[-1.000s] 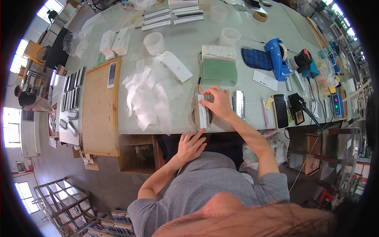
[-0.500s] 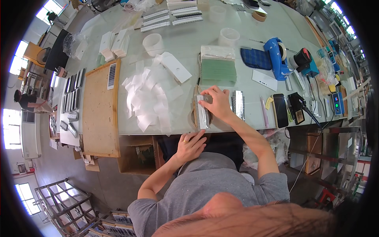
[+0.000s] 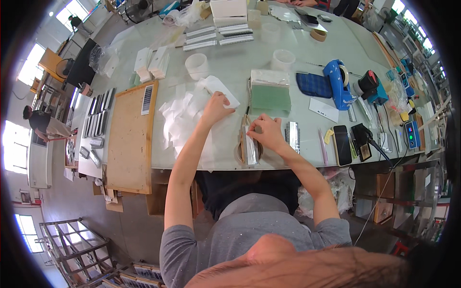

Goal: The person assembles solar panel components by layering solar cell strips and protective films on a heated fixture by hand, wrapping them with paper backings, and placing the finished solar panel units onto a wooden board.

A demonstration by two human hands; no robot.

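My right hand (image 3: 269,134) pinches at the upper end of a narrow silvery strip (image 3: 252,152), which lies near the table's front edge. A brown ring-shaped thing, perhaps a tape roll, shows partly beneath it. My left hand (image 3: 217,109) is curled at the near end of a stack of white strips (image 3: 225,91); whatever sits between its fingertips is too small to make out. Loose white paper pieces (image 3: 180,120) spread in a heap left of that hand. Just beyond my right hand lies a stack of green sheets (image 3: 270,98).
To the right are another silvery strip (image 3: 293,137), a phone (image 3: 342,145), a blue tape dispenser (image 3: 340,86) and a blue checked pouch (image 3: 313,85). A wood-framed board (image 3: 129,144) lies left. Plastic rings (image 3: 197,66) stand farther back. Another person's hands (image 3: 303,3) show at the far edge.
My left hand has moved up from the table's front edge to the white stack. The right hand remains at the silvery strip. The whole view has shifted slightly.
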